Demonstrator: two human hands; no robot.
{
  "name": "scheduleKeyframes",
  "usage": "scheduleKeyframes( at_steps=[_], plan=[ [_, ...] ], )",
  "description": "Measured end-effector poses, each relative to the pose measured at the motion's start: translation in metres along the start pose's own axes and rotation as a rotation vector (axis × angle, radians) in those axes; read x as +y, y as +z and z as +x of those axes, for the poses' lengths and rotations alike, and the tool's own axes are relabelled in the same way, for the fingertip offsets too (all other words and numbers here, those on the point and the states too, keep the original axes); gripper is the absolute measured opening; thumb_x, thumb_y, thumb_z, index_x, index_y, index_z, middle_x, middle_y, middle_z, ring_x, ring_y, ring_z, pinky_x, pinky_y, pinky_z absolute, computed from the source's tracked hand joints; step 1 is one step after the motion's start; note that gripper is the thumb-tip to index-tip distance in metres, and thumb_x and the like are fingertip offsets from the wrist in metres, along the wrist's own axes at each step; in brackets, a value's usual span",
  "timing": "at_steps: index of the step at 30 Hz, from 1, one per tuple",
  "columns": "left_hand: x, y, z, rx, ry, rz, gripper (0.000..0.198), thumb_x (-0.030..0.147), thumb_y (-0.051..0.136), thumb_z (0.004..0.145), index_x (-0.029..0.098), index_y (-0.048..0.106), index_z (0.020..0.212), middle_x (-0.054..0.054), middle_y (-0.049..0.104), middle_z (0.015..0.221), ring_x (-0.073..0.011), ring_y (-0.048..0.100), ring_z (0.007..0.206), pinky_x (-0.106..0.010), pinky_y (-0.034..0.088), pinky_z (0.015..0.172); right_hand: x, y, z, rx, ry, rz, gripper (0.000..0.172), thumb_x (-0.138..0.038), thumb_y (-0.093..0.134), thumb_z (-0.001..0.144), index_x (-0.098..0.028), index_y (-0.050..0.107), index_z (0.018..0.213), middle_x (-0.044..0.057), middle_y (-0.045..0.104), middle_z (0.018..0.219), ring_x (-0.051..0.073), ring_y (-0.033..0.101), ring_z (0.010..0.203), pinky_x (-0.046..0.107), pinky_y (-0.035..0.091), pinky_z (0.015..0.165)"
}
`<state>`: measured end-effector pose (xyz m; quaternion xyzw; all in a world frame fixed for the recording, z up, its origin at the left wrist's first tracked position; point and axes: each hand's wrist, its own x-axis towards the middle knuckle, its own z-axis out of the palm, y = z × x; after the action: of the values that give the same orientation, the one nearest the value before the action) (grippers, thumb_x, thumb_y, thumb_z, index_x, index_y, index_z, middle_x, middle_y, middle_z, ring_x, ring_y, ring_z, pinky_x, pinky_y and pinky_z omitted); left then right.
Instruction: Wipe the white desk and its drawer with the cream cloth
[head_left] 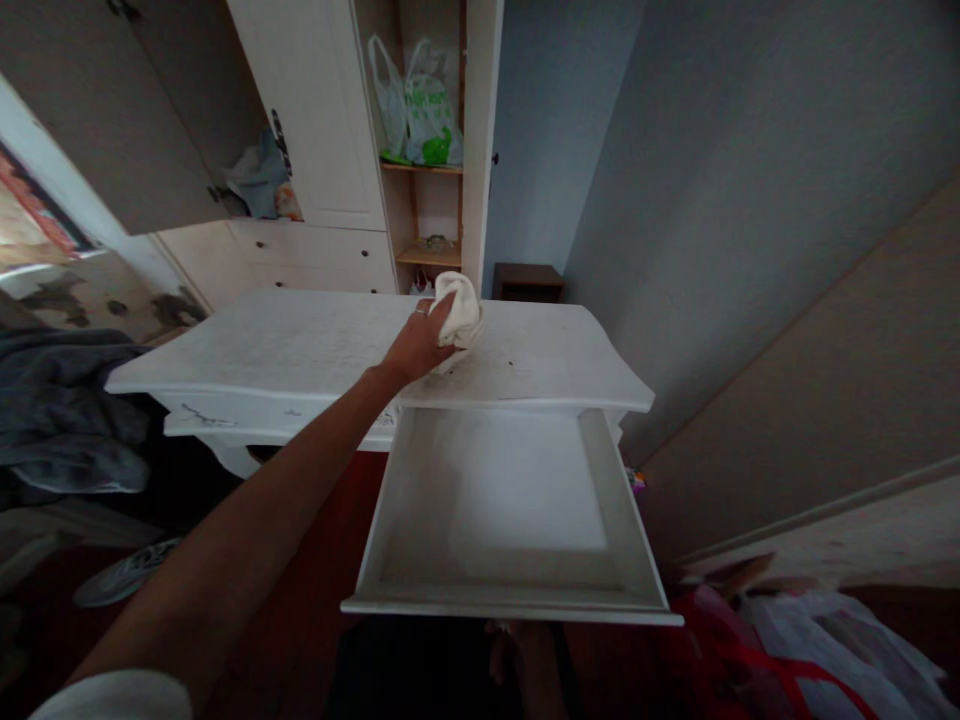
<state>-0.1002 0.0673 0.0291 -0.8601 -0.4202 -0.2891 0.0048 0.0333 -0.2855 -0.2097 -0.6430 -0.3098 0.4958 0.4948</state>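
My left hand [427,338] is closed around a bunched white cloth [459,312], which rests on the top of a white desk [555,345]. Dark specks and smudges lie on the desktop around the cloth. Below it, a white drawer [517,490] is pulled out toward me, with nothing visible inside but a dull, dirty border. My right hand [506,650] is low in the picture, just under the drawer's front edge. It is dim and partly hidden there, so its grip does not show.
Behind the desk stands a white wardrobe [322,130] with plastic bags [431,115] on a shelf. A wall [712,220] closes off the right side. Dark clothing [67,410] lies at left, above a shoe [127,575]. Bags [832,640] sit on the floor at right.
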Motion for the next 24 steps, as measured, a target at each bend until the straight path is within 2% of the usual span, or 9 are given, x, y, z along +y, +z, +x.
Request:
scheduleKeyframes(
  at_steps=[2, 4, 7, 9, 12, 15, 17, 19, 24],
  plan=[
    [-0.009, 0.018, -0.002, -0.106, -0.019, -0.009, 0.090, 0.039, 0.067, 0.079, 0.016, 0.022, 0.153, -0.020, 0.040, 0.144, -0.0332, 0.046, 0.128, -0.046, 0.038, 0.108, -0.001, -0.001, 0.000, -0.006, -0.001, 0.007, 0.034, -0.035, 0.063, 0.091, -0.020, 0.062, 0.121, 0.008, 0.060, 0.127, 0.025, 0.062, 0.106, 0.041, 0.056, 0.084],
    [-0.014, 0.031, -0.008, -0.111, -0.062, -0.035, 0.093, 0.047, 0.063, 0.081, 0.016, 0.016, 0.155, -0.020, 0.039, 0.146, -0.0331, 0.045, 0.129, -0.046, 0.036, 0.109, -0.002, -0.002, 0.001, -0.014, 0.002, 0.011, 0.033, -0.035, 0.062, 0.092, -0.020, 0.062, 0.121, 0.008, 0.060, 0.127, 0.025, 0.062, 0.106, 0.041, 0.056, 0.085],
    [-0.017, 0.036, -0.015, -0.048, -0.093, -0.056, 0.105, 0.058, 0.058, 0.080, 0.013, 0.002, 0.157, -0.023, 0.034, 0.152, -0.0344, 0.037, 0.137, -0.048, 0.032, 0.111, -0.001, -0.004, 0.004, -0.026, 0.013, 0.023, 0.033, -0.035, 0.061, 0.093, -0.019, 0.061, 0.121, 0.008, 0.060, 0.127, 0.024, 0.062, 0.104, 0.041, 0.056, 0.084],
    [-0.021, 0.033, -0.018, -0.061, -0.171, 0.007, 0.109, 0.067, 0.053, 0.079, 0.012, -0.002, 0.156, -0.025, 0.031, 0.155, -0.0390, 0.029, 0.142, -0.055, 0.027, 0.111, 0.002, -0.004, 0.007, -0.041, 0.023, 0.039, 0.031, -0.037, 0.060, 0.093, -0.017, 0.062, 0.117, 0.007, 0.063, 0.119, 0.021, 0.064, 0.097, 0.038, 0.057, 0.080],
    [-0.030, 0.024, -0.022, -0.204, -0.374, 0.162, 0.101, 0.077, 0.039, 0.080, 0.016, 0.014, 0.156, -0.025, 0.037, 0.152, -0.0460, 0.025, 0.143, -0.066, 0.024, 0.107, 0.007, -0.004, 0.007, -0.069, 0.034, 0.080, 0.041, -0.053, 0.057, 0.091, -0.014, 0.069, 0.095, 0.004, 0.068, 0.082, 0.017, 0.064, 0.068, 0.030, 0.054, 0.063],
    [-0.037, 0.019, -0.029, -0.337, -0.484, 0.206, 0.093, 0.080, 0.030, 0.081, 0.012, 0.043, 0.143, -0.026, 0.051, 0.140, -0.0447, 0.041, 0.134, -0.061, 0.030, 0.105, 0.007, -0.004, 0.002, -0.109, -0.002, 0.144, 0.056, -0.067, 0.053, 0.085, -0.015, 0.072, 0.078, 0.001, 0.059, 0.052, 0.014, 0.054, 0.047, 0.027, 0.045, 0.051],
    [-0.038, 0.019, -0.034, -0.343, -0.494, 0.217, 0.092, 0.080, 0.025, 0.082, 0.006, 0.058, 0.126, -0.027, 0.059, 0.127, -0.0422, 0.050, 0.126, -0.056, 0.032, 0.106, 0.002, -0.004, 0.000, -0.139, -0.047, 0.203, 0.056, -0.068, 0.053, 0.084, -0.016, 0.073, 0.079, 0.001, 0.059, 0.050, 0.013, 0.052, 0.045, 0.026, 0.042, 0.049],
    [-0.038, 0.021, -0.039, -0.315, -0.470, 0.239, 0.092, 0.079, 0.022, 0.082, 0.003, 0.065, 0.112, -0.028, 0.064, 0.116, -0.0413, 0.052, 0.122, -0.054, 0.032, 0.107, -0.004, -0.004, -0.002, -0.169, -0.060, 0.253, 0.055, -0.067, 0.055, 0.084, -0.015, 0.073, 0.081, 0.001, 0.061, 0.051, 0.012, 0.051, 0.045, 0.024, 0.039, 0.048],
    [-0.038, 0.026, -0.042, -0.279, -0.463, 0.254, 0.091, 0.080, 0.022, 0.080, 0.005, 0.067, 0.105, -0.026, 0.065, 0.113, -0.0405, 0.052, 0.122, -0.050, 0.031, 0.107, -0.011, -0.007, -0.006, -0.234, 0.017, 0.369, 0.055, -0.069, 0.062, 0.078, -0.015, 0.069, 0.072, 0.000, 0.059, 0.050, 0.010, 0.049, 0.043, 0.022, 0.037, 0.045]
  ],
)
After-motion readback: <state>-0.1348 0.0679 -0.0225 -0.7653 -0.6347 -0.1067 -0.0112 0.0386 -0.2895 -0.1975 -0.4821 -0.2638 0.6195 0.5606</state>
